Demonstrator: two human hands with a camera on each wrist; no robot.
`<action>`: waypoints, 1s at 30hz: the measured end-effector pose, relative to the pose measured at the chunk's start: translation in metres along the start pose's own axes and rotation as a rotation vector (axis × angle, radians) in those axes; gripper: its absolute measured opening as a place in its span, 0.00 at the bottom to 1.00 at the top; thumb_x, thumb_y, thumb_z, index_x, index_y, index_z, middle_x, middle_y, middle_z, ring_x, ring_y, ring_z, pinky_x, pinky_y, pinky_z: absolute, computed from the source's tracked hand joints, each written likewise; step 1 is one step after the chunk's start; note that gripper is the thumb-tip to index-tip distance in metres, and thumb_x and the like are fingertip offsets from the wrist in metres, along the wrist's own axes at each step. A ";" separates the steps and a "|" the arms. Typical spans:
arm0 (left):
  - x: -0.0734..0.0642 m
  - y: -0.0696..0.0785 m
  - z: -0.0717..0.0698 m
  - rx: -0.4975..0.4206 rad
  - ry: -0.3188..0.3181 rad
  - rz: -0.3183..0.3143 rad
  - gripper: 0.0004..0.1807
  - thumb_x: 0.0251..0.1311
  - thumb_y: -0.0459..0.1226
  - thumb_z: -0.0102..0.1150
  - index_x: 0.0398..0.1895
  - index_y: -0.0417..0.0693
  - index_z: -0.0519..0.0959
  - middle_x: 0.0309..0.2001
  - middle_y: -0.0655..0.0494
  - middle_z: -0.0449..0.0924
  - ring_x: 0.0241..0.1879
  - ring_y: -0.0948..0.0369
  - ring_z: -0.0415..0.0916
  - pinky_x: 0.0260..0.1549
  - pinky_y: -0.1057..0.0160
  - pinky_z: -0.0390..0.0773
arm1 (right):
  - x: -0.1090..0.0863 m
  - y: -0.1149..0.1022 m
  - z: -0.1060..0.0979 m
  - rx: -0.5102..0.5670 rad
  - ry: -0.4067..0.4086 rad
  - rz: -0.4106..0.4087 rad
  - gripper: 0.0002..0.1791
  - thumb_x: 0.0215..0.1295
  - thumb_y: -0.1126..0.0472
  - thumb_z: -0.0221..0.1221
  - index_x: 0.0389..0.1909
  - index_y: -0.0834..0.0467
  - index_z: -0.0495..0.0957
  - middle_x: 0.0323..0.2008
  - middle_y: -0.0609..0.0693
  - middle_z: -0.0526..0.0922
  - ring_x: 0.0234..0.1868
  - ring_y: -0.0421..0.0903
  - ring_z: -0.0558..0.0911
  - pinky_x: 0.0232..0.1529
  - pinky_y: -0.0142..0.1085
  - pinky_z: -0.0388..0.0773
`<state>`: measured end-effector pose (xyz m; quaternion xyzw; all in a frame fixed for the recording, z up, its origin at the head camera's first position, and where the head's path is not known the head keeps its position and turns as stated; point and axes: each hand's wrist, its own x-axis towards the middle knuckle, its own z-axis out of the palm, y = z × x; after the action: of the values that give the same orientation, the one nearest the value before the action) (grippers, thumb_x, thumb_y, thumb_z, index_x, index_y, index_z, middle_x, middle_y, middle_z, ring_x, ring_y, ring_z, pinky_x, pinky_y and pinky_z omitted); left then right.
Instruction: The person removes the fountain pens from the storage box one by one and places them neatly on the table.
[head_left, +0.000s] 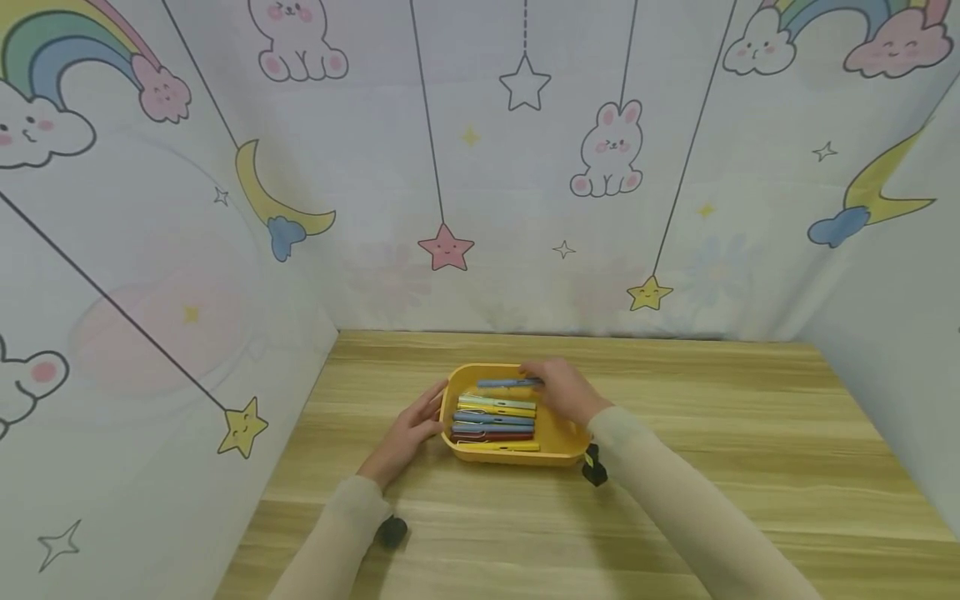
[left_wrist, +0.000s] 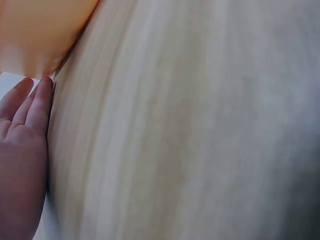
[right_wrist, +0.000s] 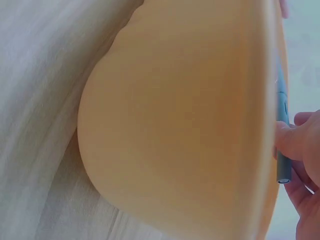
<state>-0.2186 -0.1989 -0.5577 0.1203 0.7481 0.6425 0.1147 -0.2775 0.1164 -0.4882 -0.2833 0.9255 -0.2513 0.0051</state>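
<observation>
A yellow tray (head_left: 558, 457) with rounded corners rests on the table, with several pens lying side by side in it: pale green, yellow (head_left: 517, 447), blue and dark red (head_left: 491, 436). My right hand (head_left: 567, 392) reaches over the tray's right end and pinches a blue pen (head_left: 498, 383) near the far wall. In the right wrist view the thumb and fingers grip that blue pen (right_wrist: 283, 167) above the rim. My left hand (head_left: 408, 433) is at the tray's left end. Its extended fingers touch the tray's outer side (left_wrist: 40, 40) in the left wrist view.
The wood-grain table (head_left: 720, 433) extends on both sides of the tray. Behind and beside it hang white cloth walls (head_left: 525, 175) printed with stars, moons and rabbits. A dark device (head_left: 594, 467) is at the right wrist and another (head_left: 392, 532) at the left.
</observation>
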 end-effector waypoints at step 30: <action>0.000 -0.001 -0.001 0.000 -0.015 0.012 0.39 0.74 0.35 0.56 0.84 0.65 0.58 0.82 0.52 0.58 0.80 0.52 0.56 0.77 0.45 0.58 | -0.030 0.012 -0.024 0.166 0.205 -0.052 0.21 0.67 0.73 0.67 0.60 0.61 0.85 0.54 0.57 0.89 0.54 0.54 0.88 0.55 0.49 0.85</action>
<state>-0.2192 -0.1998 -0.5582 0.1295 0.7464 0.6423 0.1162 -0.2624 0.1515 -0.4772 -0.2785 0.8896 -0.3547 -0.0726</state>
